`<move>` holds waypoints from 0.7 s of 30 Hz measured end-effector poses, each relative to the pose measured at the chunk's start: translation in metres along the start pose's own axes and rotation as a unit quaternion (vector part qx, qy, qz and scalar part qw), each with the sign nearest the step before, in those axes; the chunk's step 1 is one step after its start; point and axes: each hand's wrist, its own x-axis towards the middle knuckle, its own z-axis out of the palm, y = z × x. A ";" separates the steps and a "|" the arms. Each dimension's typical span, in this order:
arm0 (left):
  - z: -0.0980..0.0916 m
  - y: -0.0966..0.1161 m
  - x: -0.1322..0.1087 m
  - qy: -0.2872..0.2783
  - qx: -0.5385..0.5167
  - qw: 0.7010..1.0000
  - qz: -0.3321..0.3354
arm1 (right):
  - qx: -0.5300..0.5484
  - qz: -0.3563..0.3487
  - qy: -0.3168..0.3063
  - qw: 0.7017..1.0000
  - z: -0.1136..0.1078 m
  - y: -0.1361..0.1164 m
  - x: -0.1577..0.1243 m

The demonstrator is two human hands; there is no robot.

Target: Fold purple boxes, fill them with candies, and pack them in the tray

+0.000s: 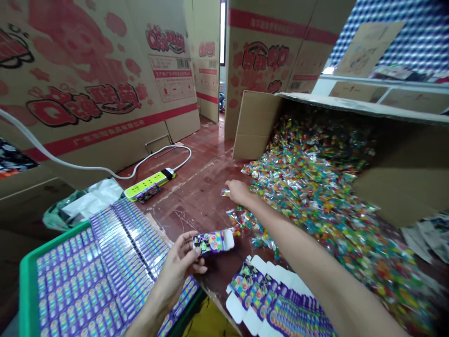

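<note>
My left hand (185,255) is closed round a small purple printed candy box (212,241), its white end flap open toward the right. My right hand (239,191) reaches across to the left edge of a big heap of wrapped candies (308,187). Its fingers pinch a small clear candy packet (225,192), just above the tabletop. Below my right forearm lies a fanned row of flattened purple boxes (277,299) with white flaps. Beside my left forearm, a green crate (26,290) holds many rows of purple candy boxes (87,267).
A large carton (257,121) lies on its side, candies spilling from its mouth onto the red-brown table (199,187). A yellow-green power strip (150,183) with a white cable (122,175) lies behind the crate. Tall printed cartons (105,75) stand along the back.
</note>
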 end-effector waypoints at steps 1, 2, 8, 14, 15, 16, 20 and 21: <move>-0.002 0.002 -0.001 -0.004 -0.005 1.000 -0.012 | -0.002 0.002 -0.012 1.000 0.003 0.000 0.007; -0.004 0.003 -0.001 -0.013 -0.008 1.000 -0.024 | -0.002 0.002 -0.021 1.000 0.006 0.000 0.011; -0.002 0.000 0.002 -0.055 0.018 0.998 -0.021 | 0.059 -0.007 0.004 0.998 0.000 -0.002 -0.010; 0.010 -0.017 0.001 -0.112 0.073 0.989 0.054 | 0.208 -0.020 0.074 0.975 -0.026 -0.022 -0.101; 0.013 -0.018 -0.001 -0.124 0.073 0.988 0.058 | 0.295 -0.021 0.075 0.952 -0.027 -0.026 -0.115; 0.017 -0.019 -0.003 -0.135 0.072 0.986 0.064 | 0.351 -0.011 0.076 0.933 -0.027 -0.031 -0.128; 0.031 -0.018 -0.016 -0.165 0.087 0.978 0.093 | 0.349 -0.001 0.154 0.924 -0.020 -0.040 -0.155; 0.034 -0.017 -0.020 -0.168 0.092 0.977 0.099 | 0.307 -0.008 0.179 0.935 -0.017 -0.040 -0.158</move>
